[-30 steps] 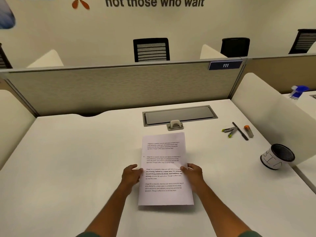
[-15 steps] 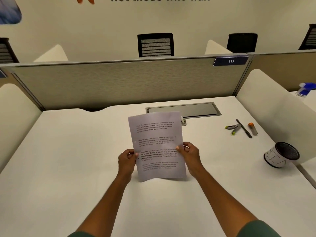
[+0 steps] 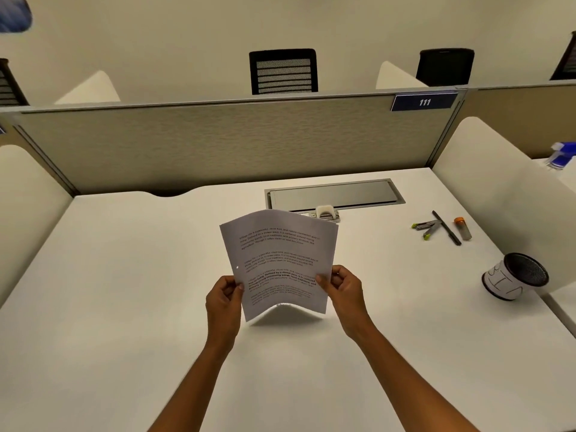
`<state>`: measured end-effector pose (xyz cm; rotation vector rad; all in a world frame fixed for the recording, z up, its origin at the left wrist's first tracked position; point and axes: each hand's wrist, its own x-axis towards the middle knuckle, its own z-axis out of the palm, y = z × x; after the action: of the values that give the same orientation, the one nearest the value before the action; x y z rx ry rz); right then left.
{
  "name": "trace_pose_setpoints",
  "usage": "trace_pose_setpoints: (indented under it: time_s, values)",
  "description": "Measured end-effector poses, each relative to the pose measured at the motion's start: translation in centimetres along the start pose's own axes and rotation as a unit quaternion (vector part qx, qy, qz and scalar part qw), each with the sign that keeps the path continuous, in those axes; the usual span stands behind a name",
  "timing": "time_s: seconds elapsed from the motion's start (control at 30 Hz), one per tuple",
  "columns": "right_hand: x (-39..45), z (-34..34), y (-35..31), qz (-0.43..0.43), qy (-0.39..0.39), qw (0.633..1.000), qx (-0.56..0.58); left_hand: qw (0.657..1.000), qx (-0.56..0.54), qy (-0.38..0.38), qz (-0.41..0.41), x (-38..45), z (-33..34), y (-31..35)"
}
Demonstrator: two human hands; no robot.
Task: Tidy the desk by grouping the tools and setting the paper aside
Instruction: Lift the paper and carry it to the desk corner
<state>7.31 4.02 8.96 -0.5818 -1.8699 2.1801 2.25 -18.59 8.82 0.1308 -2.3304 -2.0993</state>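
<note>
Fingers (image 3: 335, 277) of right hand (image 3: 346, 291) curled onto right edge of paper (image 3: 280, 263), thumb pressed on printed face. Left hand (image 3: 223, 302) likewise pinching left edge, thumb on front, remaining fingers behind sheet. Paper held at frame centre, raised off desk (image 3: 124, 307), bowed so that lower edge arches upward; shadow cast on desk directly beneath. Printed text in several paragraphs facing camera; small punched hole near left margin.

At right of frame, well apart from paper: two grey tools with green tips (image 3: 425, 227), lying together at an angle; exact type unclear at this resolution, possibly clips or markers. Black pen (image 3: 446, 227) just beside them, laid diagonally. Small tube with orange cap (image 3: 463, 228) immediately right of pen. Black mesh cup (image 3: 514, 275) with white paper label at lower right, tilted, against white side divider (image 3: 498, 194).

Behind paper: white hole punch (image 3: 324, 212), partly hidden by top edge of sheet, in front of grey cable tray lid (image 3: 335, 194). Number plate 111 (image 3: 424, 102) at upper right on rear partition.
</note>
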Motion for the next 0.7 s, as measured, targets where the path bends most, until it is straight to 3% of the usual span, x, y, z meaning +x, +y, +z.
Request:
trace_pose_setpoints:
  time_s: [0.4, 0.7]
  values:
    - [-1.8, -0.3, 0.8, 0.002, -0.014, 0.999, -0.042, 1.000, -0.003, 0.006, 0.017, -2.3, -0.6, -1.4]
    - [-1.3, -0.8, 1.0, -0.059, 0.042, 0.986, -0.153, 0.999, -0.040, 0.010, 0.036, -2.5, -0.3, 0.2]
